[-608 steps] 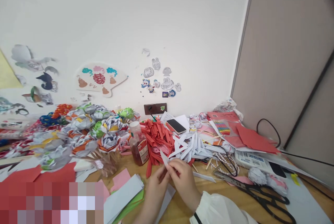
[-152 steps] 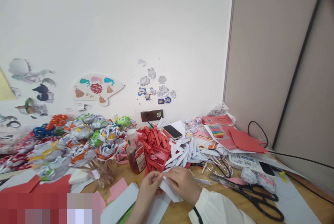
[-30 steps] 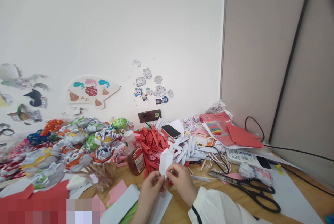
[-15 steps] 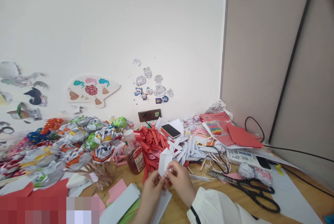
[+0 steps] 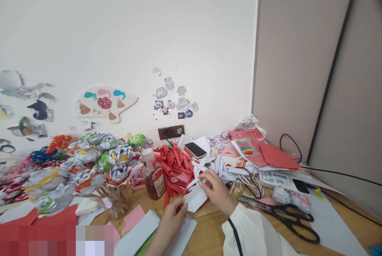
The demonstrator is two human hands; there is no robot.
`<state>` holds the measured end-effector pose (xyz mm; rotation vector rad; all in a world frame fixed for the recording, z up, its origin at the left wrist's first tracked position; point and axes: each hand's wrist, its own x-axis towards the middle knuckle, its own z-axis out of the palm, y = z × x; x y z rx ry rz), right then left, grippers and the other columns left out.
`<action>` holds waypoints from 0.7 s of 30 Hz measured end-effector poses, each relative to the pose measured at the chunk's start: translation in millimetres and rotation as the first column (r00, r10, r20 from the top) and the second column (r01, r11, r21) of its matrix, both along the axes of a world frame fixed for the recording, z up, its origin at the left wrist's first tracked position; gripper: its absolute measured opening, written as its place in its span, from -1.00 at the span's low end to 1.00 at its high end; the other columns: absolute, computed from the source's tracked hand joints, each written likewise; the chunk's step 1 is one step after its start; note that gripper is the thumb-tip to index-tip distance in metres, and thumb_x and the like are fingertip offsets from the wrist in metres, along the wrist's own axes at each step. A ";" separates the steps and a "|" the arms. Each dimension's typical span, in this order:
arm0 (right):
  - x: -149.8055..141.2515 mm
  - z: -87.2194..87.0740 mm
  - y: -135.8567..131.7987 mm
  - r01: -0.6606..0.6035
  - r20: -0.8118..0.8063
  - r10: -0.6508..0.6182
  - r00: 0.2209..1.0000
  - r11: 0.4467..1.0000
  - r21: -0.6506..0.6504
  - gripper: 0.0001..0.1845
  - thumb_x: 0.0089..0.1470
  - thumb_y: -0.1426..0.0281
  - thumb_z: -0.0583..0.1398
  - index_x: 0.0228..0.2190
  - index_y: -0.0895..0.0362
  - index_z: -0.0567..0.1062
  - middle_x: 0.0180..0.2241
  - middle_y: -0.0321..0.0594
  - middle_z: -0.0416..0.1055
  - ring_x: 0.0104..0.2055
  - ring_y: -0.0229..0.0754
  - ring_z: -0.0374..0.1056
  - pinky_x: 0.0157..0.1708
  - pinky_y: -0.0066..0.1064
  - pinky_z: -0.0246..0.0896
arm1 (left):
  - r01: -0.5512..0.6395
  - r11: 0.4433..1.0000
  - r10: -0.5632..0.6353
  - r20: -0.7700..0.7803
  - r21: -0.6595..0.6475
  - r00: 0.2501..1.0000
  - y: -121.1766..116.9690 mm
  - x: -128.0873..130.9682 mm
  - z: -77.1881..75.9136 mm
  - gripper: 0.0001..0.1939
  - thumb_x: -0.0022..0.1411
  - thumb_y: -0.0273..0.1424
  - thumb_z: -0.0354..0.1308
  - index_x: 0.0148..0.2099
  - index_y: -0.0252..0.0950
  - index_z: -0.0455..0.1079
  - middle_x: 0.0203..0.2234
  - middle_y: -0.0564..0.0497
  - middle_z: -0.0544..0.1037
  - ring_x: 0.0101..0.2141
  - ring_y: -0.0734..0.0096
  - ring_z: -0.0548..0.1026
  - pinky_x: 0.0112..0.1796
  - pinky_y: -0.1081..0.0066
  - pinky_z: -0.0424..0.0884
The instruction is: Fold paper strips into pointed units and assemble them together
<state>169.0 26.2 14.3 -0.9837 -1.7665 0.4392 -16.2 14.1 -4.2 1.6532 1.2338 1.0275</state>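
Observation:
My left hand (image 5: 175,213) is low at the table's front, its fingers pinched on the left corner of a folded white paper piece (image 5: 195,200). The piece lies tilted just above the wooden table (image 5: 209,236). Beyond it, my right hand (image 5: 217,187) has its fingers stretched out. Their tips rest on the heap of folded white pieces (image 5: 219,168). The hand's heel is beside the paper piece. A pile of folded red strips (image 5: 176,164) sits just behind both hands.
A red-filled bottle (image 5: 152,177) stands left of the red pile, with paper flowers (image 5: 89,164) beyond it. A phone (image 5: 195,149) lies near the wall. Black scissors (image 5: 294,218) and loose sheets lie to the right, with white and pink sheets (image 5: 140,232) at the front left.
The white piece, held upright by both hands, has come down flat. My right hand left it and reached right and forward onto the white heap. My left hand stayed low.

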 end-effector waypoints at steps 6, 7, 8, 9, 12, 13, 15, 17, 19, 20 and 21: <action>6.8 -8.7 5.0 -0.290 -0.040 0.291 0.956 0.915 -0.282 -0.79 0.05 0.32 0.05 -0.41 0.14 0.45 -0.50 -0.30 0.36 -0.47 -0.25 0.29 -0.48 -0.47 0.19 | -0.038 0.999 0.038 0.121 -0.004 0.992 -0.5 0.2 1.6 -0.65 -0.09 -0.10 0.11 -0.63 -0.28 0.27 -0.76 0.17 0.23 -0.67 0.50 0.19 -0.58 0.51 0.10; 6.7 -10.1 5.3 -0.320 -0.102 0.304 0.947 0.894 -0.314 -0.79 0.03 0.29 0.07 -0.39 0.14 0.44 -0.49 -0.29 0.36 -0.47 -0.25 0.29 -0.50 -0.48 0.19 | -0.035 0.999 0.040 0.159 -0.035 0.986 0.3 0.5 -0.1 -0.65 -0.11 -0.08 0.12 -0.59 -0.29 0.31 -0.77 0.17 0.24 -0.69 0.51 0.20 -0.60 0.51 0.11; 6.4 -11.2 5.8 -0.362 -0.165 0.323 0.932 0.866 -0.345 -0.77 0.01 0.27 0.09 -0.37 0.15 0.44 -0.47 -0.29 0.37 -0.47 -0.26 0.30 -0.52 -0.48 0.20 | -0.033 0.997 0.046 0.201 -0.065 0.979 1.3 0.8 -2.2 -0.64 -0.13 -0.07 0.13 -0.54 -0.31 0.34 -0.78 0.17 0.26 -0.70 0.52 0.20 -0.61 0.51 0.11; 6.0 -12.3 6.5 -0.406 -0.222 0.345 0.912 0.835 -0.371 -0.75 -0.01 0.25 0.11 -0.34 0.16 0.43 -0.47 -0.29 0.37 -0.48 -0.27 0.30 -0.53 -0.49 0.20 | -0.030 0.995 0.052 0.241 -0.092 0.969 2.6 1.0 -4.3 -0.62 -0.15 -0.06 0.15 -0.50 -0.32 0.36 -0.78 0.17 0.28 -0.72 0.52 0.21 -0.62 0.51 0.12; 5.0 -15.6 9.8 -0.484 -0.344 0.360 0.867 0.772 -0.411 -0.70 -0.08 0.23 0.17 -0.34 0.19 0.40 -0.55 -0.35 0.35 -0.60 -0.34 0.28 -0.59 -0.52 0.16 | -0.034 0.982 0.096 0.336 -0.184 0.937 6.2 1.4 -8.0 -0.53 -0.26 -0.05 0.22 -0.40 -0.34 0.40 -0.76 0.14 0.36 -0.73 0.53 0.25 -0.64 0.51 0.15; 4.7 -16.7 11.1 -0.486 -0.369 0.345 0.863 0.768 -0.417 -0.70 -0.10 0.24 0.18 -0.35 0.19 0.40 -0.60 -0.38 0.33 -0.64 -0.36 0.26 -0.62 -0.54 0.13 | -0.034 0.975 0.113 0.360 -0.218 0.926 6.5 1.4 -7.5 -0.50 -0.30 -0.06 0.24 -0.37 -0.35 0.40 -0.75 0.12 0.38 -0.73 0.54 0.26 -0.65 0.51 0.16; 4.0 -18.3 13.1 -0.483 -0.411 0.312 0.857 0.765 -0.426 -0.69 -0.13 0.25 0.19 -0.36 0.20 0.39 -0.68 -0.43 0.29 -0.70 -0.38 0.22 -0.68 -0.56 0.08 | -0.027 0.965 0.136 0.410 -0.260 0.902 4.6 1.8 -3.3 -0.49 -0.33 -0.11 0.28 -0.33 -0.35 0.40 -0.73 0.11 0.41 -0.73 0.54 0.29 -0.64 0.51 0.18; 2.9 -18.7 13.6 -0.486 -0.442 0.292 0.848 0.760 -0.431 -0.67 -0.15 0.25 0.21 -0.35 0.21 0.39 -0.70 -0.44 0.28 -0.73 -0.38 0.22 -0.71 -0.58 0.05 | -0.011 0.967 0.130 0.460 -0.253 0.878 -0.5 2.3 4.3 -0.55 -0.28 -0.19 0.30 -0.31 -0.34 0.40 -0.72 0.11 0.42 -0.71 0.54 0.31 -0.62 0.51 0.20; 1.2 -18.3 12.7 -0.483 -0.473 0.267 0.840 0.765 -0.426 -0.66 -0.18 0.24 0.22 -0.36 0.21 0.40 -0.69 -0.42 0.30 -0.72 -0.37 0.23 -0.70 -0.57 0.08 | -0.009 0.969 0.129 0.477 -0.246 0.869 -7.1 2.8 12.9 -0.63 -0.23 -0.26 0.29 -0.32 -0.33 0.42 -0.70 0.10 0.45 -0.70 0.55 0.32 -0.60 0.51 0.23; 0.1 -18.2 11.9 -0.478 -0.491 0.249 0.835 0.770 -0.422 -0.66 -0.19 0.23 0.23 -0.39 0.21 0.40 -0.67 -0.40 0.32 -0.70 -0.37 0.24 -0.69 -0.56 0.11 | -0.020 0.969 0.141 0.480 -0.247 0.866 -10.0 2.8 16.6 -0.67 -0.21 -0.28 0.28 -0.33 -0.33 0.43 -0.68 0.09 0.45 -0.68 0.55 0.33 -0.58 0.51 0.24; -1.0 -18.3 11.2 -0.475 -0.506 0.235 0.830 0.774 -0.419 -0.66 -0.21 0.21 0.24 -0.41 0.21 0.41 -0.64 -0.38 0.34 -0.67 -0.35 0.26 -0.67 -0.54 0.15 | -0.033 0.968 0.154 0.488 -0.248 0.859 -12.4 2.8 19.7 -0.70 -0.20 -0.30 0.27 -0.35 -0.33 0.44 -0.68 0.09 0.46 -0.67 0.55 0.33 -0.58 0.51 0.25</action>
